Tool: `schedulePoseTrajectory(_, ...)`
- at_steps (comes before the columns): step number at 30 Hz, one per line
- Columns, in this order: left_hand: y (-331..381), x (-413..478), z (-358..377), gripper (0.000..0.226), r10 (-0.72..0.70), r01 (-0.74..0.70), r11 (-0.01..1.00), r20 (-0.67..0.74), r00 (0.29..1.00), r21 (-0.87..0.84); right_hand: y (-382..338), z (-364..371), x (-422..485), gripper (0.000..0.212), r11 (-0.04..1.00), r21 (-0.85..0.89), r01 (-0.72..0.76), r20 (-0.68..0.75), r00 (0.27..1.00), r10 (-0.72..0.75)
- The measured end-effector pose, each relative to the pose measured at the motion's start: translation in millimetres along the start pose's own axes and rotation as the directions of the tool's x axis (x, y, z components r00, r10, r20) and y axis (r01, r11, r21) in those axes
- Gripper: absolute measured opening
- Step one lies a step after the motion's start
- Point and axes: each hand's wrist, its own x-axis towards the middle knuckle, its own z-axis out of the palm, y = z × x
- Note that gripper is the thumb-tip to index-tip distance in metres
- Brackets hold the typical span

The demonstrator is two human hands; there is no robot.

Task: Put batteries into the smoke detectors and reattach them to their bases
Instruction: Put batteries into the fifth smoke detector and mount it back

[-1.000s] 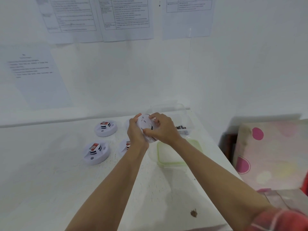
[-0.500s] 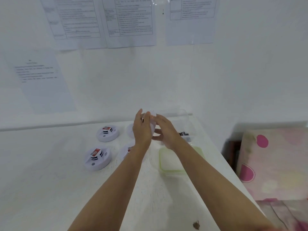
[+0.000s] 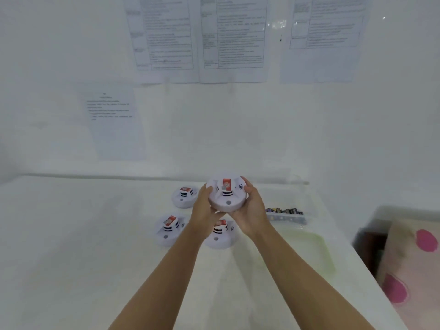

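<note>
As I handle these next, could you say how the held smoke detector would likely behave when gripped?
Probably stiff: the smoke detector shows no bending between the left hand and right hand. Its smooth rim may be slippery. Set flat, it seems unlikely to roll.

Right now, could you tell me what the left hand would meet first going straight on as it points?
The smoke detector that the left hand grips; beyond that, probably the back wall.

Four smoke detectors, one clear box of batteries, one green lid, four wall sheets, two hands
</note>
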Motion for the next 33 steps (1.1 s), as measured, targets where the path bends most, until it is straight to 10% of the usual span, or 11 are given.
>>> schedulePoseTrajectory(9,38.1,23.9,-92.0,0.034,0.129,-0.131,0.991,0.151,0.980,-0.001,66.5,48.8,20.2,0.069,0.844,-0.535,0.029,0.070,0.998,0.010)
schedulePoseTrajectory(33,110.2,104.0,-251.1,0.040,0.009,-0.031,0.992,0.176,0.984,0.123,215.4,126.6,112.9,0.068,0.913,-0.408,0.007,-0.141,0.988,-0.071)
